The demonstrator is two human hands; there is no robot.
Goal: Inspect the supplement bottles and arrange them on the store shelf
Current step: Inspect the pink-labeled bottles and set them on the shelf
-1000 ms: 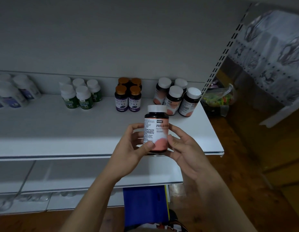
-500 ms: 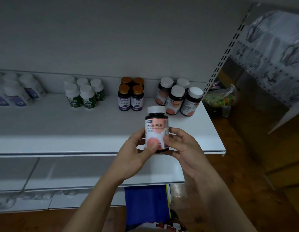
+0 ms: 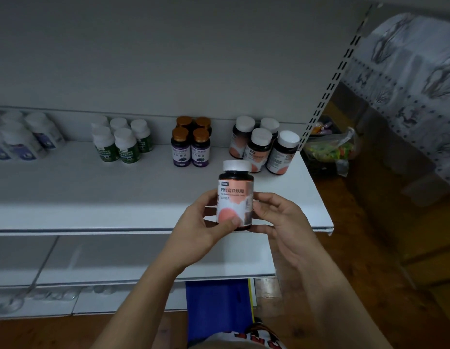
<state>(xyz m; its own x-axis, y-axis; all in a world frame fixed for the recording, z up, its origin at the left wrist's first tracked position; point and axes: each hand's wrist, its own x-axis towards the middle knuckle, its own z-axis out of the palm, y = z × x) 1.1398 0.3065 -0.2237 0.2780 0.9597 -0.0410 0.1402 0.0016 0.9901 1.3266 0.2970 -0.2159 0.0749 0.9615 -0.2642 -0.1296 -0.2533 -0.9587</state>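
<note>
A dark supplement bottle (image 3: 235, 195) with a white cap and a pink label stands upright in front of the white shelf (image 3: 93, 197), its label facing me. My left hand (image 3: 201, 227) grips its lower left side, thumb pressed on the label. My right hand (image 3: 281, 222) holds its right side with curled fingers. At the back right of the shelf stand several matching pink-label bottles (image 3: 263, 149).
Further left along the shelf's back are purple-label bottles with orange caps (image 3: 191, 144), green-label white bottles (image 3: 120, 142) and blue-label white bottles (image 3: 25, 139). A lower shelf (image 3: 118, 258) sits beneath. A plastic bag (image 3: 329, 149) lies on the wooden floor to the right. A blue bag (image 3: 218, 308) is below.
The bottle has been turned between my two hands so its front label now faces me. Both hands kept their hold and stayed in front of the shelf edge.
</note>
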